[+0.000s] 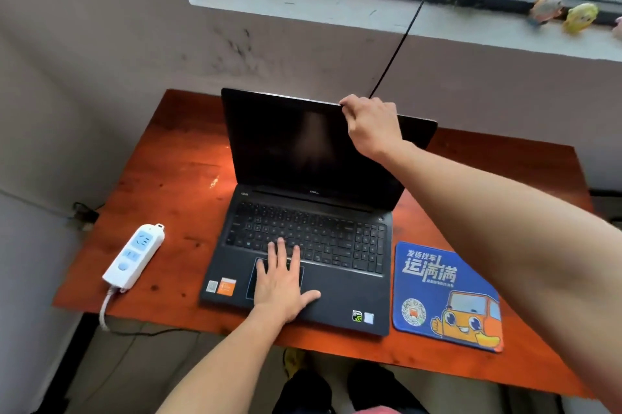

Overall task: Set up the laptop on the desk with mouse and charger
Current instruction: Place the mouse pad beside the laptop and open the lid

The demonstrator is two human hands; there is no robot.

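The fingers point(350, 103) of the right hand point(373, 125) are curling over the top edge of the laptop point(336, 299) lid, near its right corner. The thumb is pressing on the screen side and the other fingertips are sitting out of sight behind the lid, so the hand is gripping the lid's edge. The lid is standing open and leaning slightly back, and its screen point(289, 144) is showing dark.

The left hand point(282, 282) is lying flat on the laptop's base with its fingers point(281, 248) straight and spread wide, holding nothing. The palm is covering the touchpad, the fingertips are reaching onto the lowest row of keys, and the thumb is resting on the palm rest to the right.

The laptop is sitting in the middle of the reddish wooden table point(168, 191), with its front edge near the table's front edge. An orange sticker point(226, 286) is showing on the palm rest at the left corner.

A blue mouse pad point(437, 282) with white characters and an orange cartoon truck is lying flat just beside the laptop's right side. A white power strip point(134, 257) with blue sockets is lying on the table left of the laptop and apart from it, and its cord point(105, 307) is trailing over the front edge.

A black cable point(404, 38) is running diagonally from the window down behind the lid. Two small figurines point(546, 9) are standing on the window sill at the upper right.
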